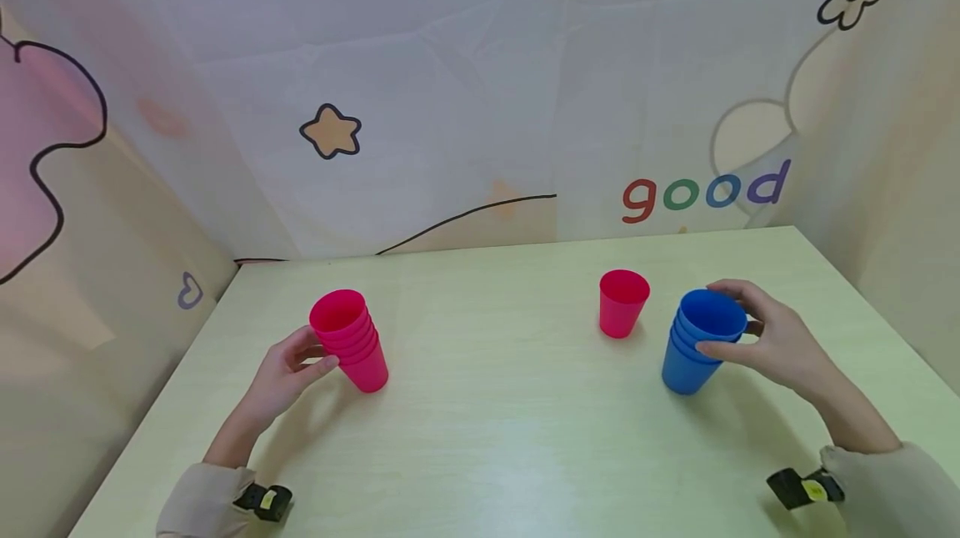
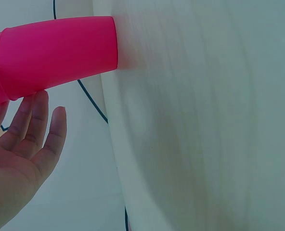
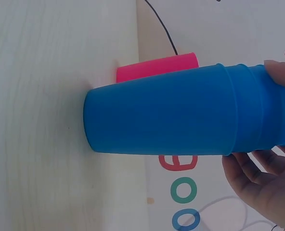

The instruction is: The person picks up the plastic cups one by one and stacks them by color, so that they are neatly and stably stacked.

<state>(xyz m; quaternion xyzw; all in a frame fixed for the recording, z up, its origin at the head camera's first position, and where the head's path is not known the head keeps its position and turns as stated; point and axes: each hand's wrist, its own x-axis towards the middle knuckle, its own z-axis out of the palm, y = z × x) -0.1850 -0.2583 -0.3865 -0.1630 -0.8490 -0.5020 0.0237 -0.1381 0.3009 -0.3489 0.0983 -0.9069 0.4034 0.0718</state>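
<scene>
A stack of pink cups (image 1: 366, 367) stands at the left of the table, rims nested and mouth up. Along its left side lies my left hand (image 1: 288, 371), thumb in front and fingers behind. In the left wrist view, the extended fingers (image 2: 34, 122) meet the side of the pink cups (image 2: 60, 53); the thumb is out of sight there. On the right, my right hand (image 1: 772, 338) grips a stack of blue cups (image 1: 686, 367) near the rims, thumb across the near side. The right wrist view shows the blue cups (image 3: 166, 113) upright, their base at the tabletop.
A single pink cup (image 1: 622, 304) stands mouth up, behind and left of the blue stack. The pale table (image 1: 495, 404) meets a printed cloth backdrop (image 1: 465, 104) at its far edge, and cloth also hangs at both sides. Each wrist wears a black strap (image 1: 262, 501).
</scene>
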